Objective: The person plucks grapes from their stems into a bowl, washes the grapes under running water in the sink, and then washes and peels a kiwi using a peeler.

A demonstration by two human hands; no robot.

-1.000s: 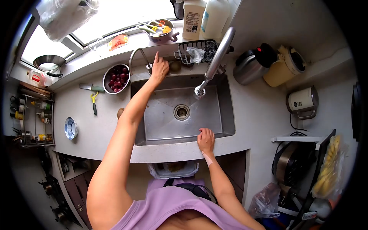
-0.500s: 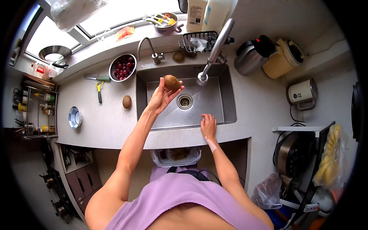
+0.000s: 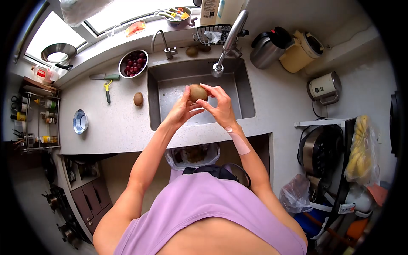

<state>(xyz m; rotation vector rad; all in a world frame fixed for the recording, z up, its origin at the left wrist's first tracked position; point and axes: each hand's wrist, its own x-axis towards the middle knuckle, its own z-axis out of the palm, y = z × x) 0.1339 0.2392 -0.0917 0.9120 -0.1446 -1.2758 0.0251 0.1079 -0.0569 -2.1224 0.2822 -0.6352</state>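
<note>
Over the sink (image 3: 241,101), I am holding a brown kiwi (image 3: 198,93) up between my two hands. My left hand (image 3: 180,110) is gripping it from the side nearer the sink's left wall, thumb against the skin, with lower fingers spreading out beneath the fruit. My right hand (image 3: 221,107) is closing on it from the opposite side, thumb low and index finger higher up (how hard I am pressing, I cannot tell). Left of the sink, a second kiwi (image 3: 138,99) is lying on the counter (image 3: 111,136). Just beside the sink's far left corner, a metal bowl (image 3: 122,68) is holding dark red fruit (image 3: 134,63), and further left of the sink a green-handled knife (image 3: 112,77) and a yellow peeler (image 3: 107,87) are lying near each other. Well left of the sink, a blue-and-white bowl (image 3: 80,122) is standing. Behind the sink, two more kiwis (image 3: 192,51) are lying near the small tap (image 3: 169,52), while the large tap (image 3: 230,40) is arching over the sink's far right part. Right of the sink, a steel jug (image 3: 265,53) is standing
</note>
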